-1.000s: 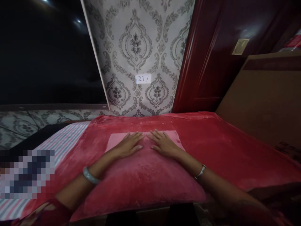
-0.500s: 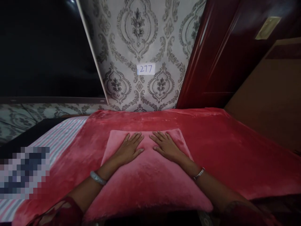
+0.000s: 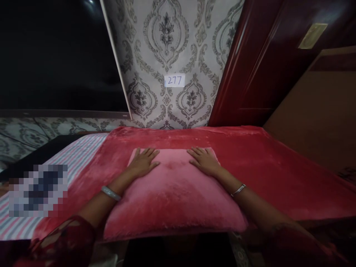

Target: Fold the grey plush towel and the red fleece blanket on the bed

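**Red plush cloth lying folded, both hands flattening its far edge**

Red velvety fabric is covering most of the bed (image 3: 278,174), and on top of it a folded red plush cloth (image 3: 172,193) is lying as a thick, roughly square pad at the near middle, its near edge hanging just over the bed's front. The left hand (image 3: 143,162) is resting on the pad's far left corner and the right hand (image 3: 204,161) on its far right corner, well apart from each other. The fingers (image 3: 150,152) of both hands are lying open and flat, palms down, gripping nothing. Judging by the neat outline, the folding itself seems largely done; the hands appear to be pressing and smoothing, and the near part of the pad is showing a soft bulge yet to be flattened. A striped sheet (image 3: 75,159) is showing at the left, and a paper label (image 3: 174,80) reading 277 is sticking to the patterned wallpaper (image 3: 167,44) beyond.
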Motion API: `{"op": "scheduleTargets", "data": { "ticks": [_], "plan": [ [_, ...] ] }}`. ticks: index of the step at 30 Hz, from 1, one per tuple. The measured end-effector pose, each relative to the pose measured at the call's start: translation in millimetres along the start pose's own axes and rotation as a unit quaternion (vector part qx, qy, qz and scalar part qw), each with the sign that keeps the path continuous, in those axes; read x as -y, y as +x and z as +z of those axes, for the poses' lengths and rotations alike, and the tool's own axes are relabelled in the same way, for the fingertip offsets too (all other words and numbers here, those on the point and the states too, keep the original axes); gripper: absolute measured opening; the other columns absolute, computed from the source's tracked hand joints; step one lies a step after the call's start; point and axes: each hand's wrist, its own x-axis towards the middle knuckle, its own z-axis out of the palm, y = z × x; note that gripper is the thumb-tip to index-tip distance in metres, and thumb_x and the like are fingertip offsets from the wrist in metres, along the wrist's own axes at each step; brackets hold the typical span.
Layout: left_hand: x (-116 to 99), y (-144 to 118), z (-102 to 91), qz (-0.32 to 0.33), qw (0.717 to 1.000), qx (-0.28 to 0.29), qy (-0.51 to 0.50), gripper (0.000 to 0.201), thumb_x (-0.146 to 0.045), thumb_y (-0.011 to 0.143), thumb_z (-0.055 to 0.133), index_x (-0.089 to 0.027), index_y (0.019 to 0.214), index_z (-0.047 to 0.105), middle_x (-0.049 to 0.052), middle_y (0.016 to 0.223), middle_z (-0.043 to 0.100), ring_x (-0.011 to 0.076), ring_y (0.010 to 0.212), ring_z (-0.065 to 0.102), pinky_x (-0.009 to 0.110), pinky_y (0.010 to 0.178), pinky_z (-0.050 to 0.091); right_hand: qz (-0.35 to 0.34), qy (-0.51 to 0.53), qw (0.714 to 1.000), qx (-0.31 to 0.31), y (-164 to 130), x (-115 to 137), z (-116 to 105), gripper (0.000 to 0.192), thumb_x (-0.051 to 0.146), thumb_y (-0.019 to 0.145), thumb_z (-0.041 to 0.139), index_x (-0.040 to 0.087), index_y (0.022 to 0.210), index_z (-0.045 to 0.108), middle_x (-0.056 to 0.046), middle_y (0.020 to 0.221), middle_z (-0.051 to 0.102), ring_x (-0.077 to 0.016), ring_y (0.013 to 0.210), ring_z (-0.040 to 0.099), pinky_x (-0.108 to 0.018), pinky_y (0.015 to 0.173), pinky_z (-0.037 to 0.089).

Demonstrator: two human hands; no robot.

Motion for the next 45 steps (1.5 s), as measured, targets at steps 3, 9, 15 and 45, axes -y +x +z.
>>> {"op": "scheduleTargets", "data": {
  "ticks": [3,9,15,45],
  "plan": [
    [17,-1,1.1,-0.042,0.999,0.003,-0.014,0.063,-0.054,0.097,0.034,-0.023,0.151,0.039,0.014,0.155,0.042,0.0339,0.143,0.036,0.062,0.115,0.024,0.025,0.004,1.0,-0.014,-2,-12,3,0.058,0.053,0.102,0.03,0.024,0.152,0.041,-0.013,0.155,0.042,-0.0324,0.141,0.037,-0.056,0.113,0.025],
    [27,0,23.0,-0.056,0.998,-0.03,-0.017,0.064,-0.051,0.099,0.029,-0.015,0.15,0.041,0.017,0.144,0.052,0.0343,0.131,0.046,0.055,0.107,0.037,0.028,0.033,0.997,-0.06,-7,-15,19,0.057,0.051,0.103,0.027,0.023,0.15,0.044,-0.013,0.144,0.054,-0.0291,0.13,0.046,-0.052,0.11,0.029],
    [28,-2,24.3,-0.053,0.997,-0.05,-0.02,0.061,-0.052,0.098,0.032,-0.018,0.148,0.044,0.015,0.138,0.057,0.0325,0.126,0.05,0.052,0.106,0.038,0.025,0.04,0.997,-0.062,-7,-18,21,0.057,0.05,0.103,0.028,0.022,0.149,0.045,-0.013,0.143,0.055,-0.0287,0.129,0.046,-0.05,0.109,0.03],
    [-40,-142,29.1,0.087,0.993,-0.077,-0.009,0.069,-0.047,0.095,0.048,-0.031,0.157,0.022,0.009,0.163,0.027,0.0312,0.149,0.026,0.06,0.119,0.021,-0.035,0.005,0.997,-0.07,-160,62,17,0.071,0.057,0.098,0.044,0.033,0.159,0.016,-0.005,0.165,0.018,-0.028,0.152,0.018,-0.054,0.117,0.026]
  ]
}}
